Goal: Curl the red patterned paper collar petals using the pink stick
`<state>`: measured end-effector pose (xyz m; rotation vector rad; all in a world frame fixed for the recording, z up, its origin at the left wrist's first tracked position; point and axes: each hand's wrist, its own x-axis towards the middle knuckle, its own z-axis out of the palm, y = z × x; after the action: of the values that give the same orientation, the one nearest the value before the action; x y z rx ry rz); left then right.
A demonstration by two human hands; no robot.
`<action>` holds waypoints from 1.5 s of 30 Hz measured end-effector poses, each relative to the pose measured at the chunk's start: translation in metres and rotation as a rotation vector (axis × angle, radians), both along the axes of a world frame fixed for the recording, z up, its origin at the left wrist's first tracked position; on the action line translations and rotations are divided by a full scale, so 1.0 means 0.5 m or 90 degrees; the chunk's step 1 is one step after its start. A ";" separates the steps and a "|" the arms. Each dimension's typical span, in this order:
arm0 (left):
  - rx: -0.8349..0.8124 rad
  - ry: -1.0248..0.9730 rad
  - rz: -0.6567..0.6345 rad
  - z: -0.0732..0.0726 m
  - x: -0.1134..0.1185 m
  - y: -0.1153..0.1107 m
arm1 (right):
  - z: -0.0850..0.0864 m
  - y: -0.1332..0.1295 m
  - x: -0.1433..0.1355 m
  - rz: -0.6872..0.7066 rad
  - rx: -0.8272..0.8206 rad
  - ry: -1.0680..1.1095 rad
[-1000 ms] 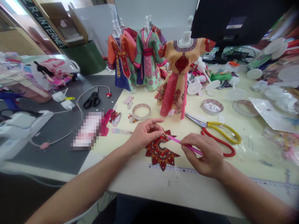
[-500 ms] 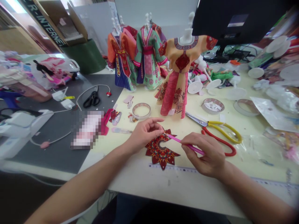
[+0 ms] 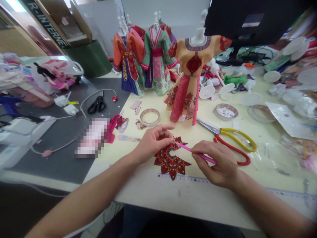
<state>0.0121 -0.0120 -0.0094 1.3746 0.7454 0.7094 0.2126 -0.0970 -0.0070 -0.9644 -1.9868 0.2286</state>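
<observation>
My right hand (image 3: 215,162) grips a slim pink pen-like stick (image 3: 184,146), fingers closed round its lower part. The stick points left, its tip at the pinched fingertips of my left hand (image 3: 158,140). Whatever sits between those left fingertips is too small to make out. Beneath them lies a dark red patterned collar piece (image 3: 170,164), flat on the table, with pointed petal edges and a gap at its right side. Small pale dots show on some petals. Left fingers cover part of its upper edge.
A measuring tape (image 3: 183,177) runs below the collar piece. Scissors with yellow and red handles (image 3: 237,137) lie at the right, tape rolls (image 3: 150,117) behind. Dressed doll forms (image 3: 185,81) stand at the back. Black scissors (image 3: 96,105) and a blurred-out rectangular item (image 3: 91,137) are left.
The pink stick and my right hand have shifted very slightly left. My left hand and the collar piece stay in nearly the same place.
</observation>
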 end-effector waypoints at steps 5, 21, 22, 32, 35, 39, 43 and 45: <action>0.005 0.005 0.007 -0.002 0.000 0.001 | -0.002 0.000 0.000 -0.001 0.011 0.005; 0.032 0.033 0.021 -0.001 0.001 0.003 | -0.001 -0.001 -0.001 -0.005 0.014 0.014; 0.032 0.032 0.020 -0.001 0.001 0.003 | -0.001 -0.001 -0.001 -0.005 0.013 0.012; 0.038 0.044 0.014 0.000 0.000 0.002 | 0.000 0.000 0.000 -0.008 0.014 0.002; 0.048 0.049 0.013 -0.002 0.000 0.003 | 0.001 0.000 0.000 -0.011 0.011 0.000; 0.064 0.058 0.007 -0.006 0.001 0.003 | 0.002 0.000 -0.001 -0.004 0.013 0.004; 0.077 0.069 0.010 -0.004 0.000 0.004 | 0.006 0.001 -0.001 -0.001 0.019 0.013; 0.099 0.095 0.028 0.000 -0.003 0.007 | 0.009 0.001 0.003 -0.015 0.021 0.017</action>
<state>0.0109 -0.0083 -0.0096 1.5695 0.8540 0.7171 0.2139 -0.0963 -0.0024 -0.9587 -1.9476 0.1938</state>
